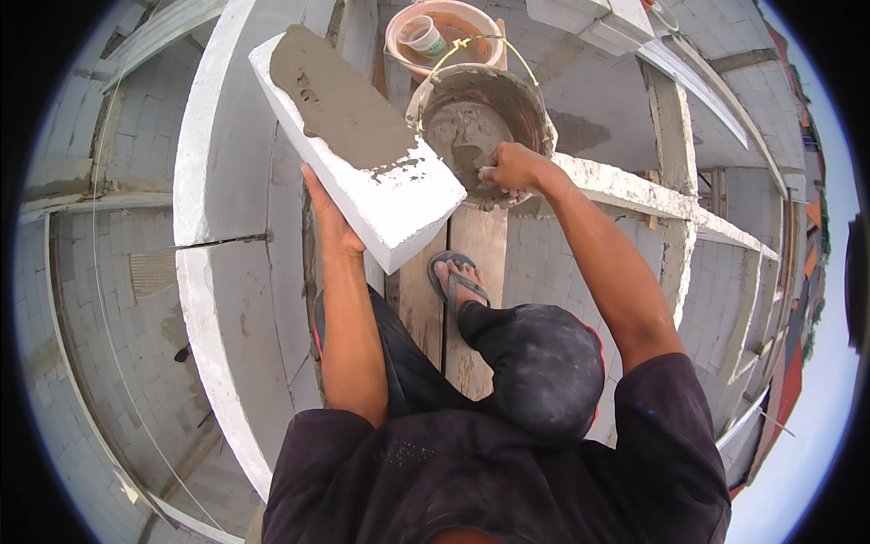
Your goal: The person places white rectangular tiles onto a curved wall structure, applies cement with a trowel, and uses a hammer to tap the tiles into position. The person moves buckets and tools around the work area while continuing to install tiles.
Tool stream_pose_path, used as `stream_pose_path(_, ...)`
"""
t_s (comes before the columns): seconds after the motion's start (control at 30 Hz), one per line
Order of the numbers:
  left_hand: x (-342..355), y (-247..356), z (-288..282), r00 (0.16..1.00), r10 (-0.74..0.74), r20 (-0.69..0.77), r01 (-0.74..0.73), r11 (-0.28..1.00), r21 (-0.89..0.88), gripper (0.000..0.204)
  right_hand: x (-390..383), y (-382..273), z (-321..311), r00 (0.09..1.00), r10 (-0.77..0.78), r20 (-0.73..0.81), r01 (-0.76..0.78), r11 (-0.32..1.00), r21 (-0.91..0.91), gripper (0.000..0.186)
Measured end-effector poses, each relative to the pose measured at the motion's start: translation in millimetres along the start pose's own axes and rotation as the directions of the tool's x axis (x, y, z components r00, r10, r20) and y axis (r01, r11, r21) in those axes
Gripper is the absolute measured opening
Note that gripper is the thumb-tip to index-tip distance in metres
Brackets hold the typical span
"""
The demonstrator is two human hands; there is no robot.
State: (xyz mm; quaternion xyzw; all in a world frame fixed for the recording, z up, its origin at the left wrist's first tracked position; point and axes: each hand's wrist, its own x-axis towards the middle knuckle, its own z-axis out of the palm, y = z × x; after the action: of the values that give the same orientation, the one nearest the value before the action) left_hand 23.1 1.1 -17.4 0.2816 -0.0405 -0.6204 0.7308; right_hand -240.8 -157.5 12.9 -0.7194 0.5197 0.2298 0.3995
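My left hand [333, 218] holds a long white lightweight concrete block [412, 204] from its side and underside, most of its fingers hidden beneath. Grey mortar [331, 100] coats much of the block's upper face, while the near end is mostly bare white. My right hand [518, 172] is closed at the near rim of a bucket [539, 113] with a yellow handle. It grips what looks like a trowel [468, 161], whose mortar-covered blade rests in the wet mortar [467, 122] inside; the grip is mostly covered by my fingers.
Behind the bucket stands an orange tub [489, 45] with a small white cup [421, 36] in it. My sandalled foot [458, 276] is on narrow wooden planks [480, 240]. A white block wall [204, 299] rises at left; concrete beams [634, 190] cross at right above a lower level.
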Motion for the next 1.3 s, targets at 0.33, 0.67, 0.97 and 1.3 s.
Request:
stream_pose_path(0.33, 1, 2, -11, 0.997, -0.073, -0.022, 0.072, 0.996, -0.058, 0.089, -179, 49, 14, 0.966, -0.123, -0.227, 0.256, 0.568, 0.782, 0.034)
stream_pose_path(0.67, 9, -27, -1, 0.978, -0.204, 0.046, 0.208, 0.970, -0.126, 0.087, -219, -28, 29, 0.386, -0.512, -0.767, 0.363, 0.849, -0.384, 0.043)
stream_pose_path(0.97, -4, -11, -5, 0.965, -0.257, -0.054, 0.254, 0.966, -0.053, 0.088, -228, -5, 3, 0.360, -0.496, -0.790, 0.374, 0.853, -0.364, 0.054)
stream_pose_path(1.3, -22, -15, -2, 0.943, -0.323, -0.075, 0.328, 0.942, 0.067, 0.092, -129, -27, -38, 0.289, -0.517, -0.806, 0.430, 0.822, -0.373, 0.045)
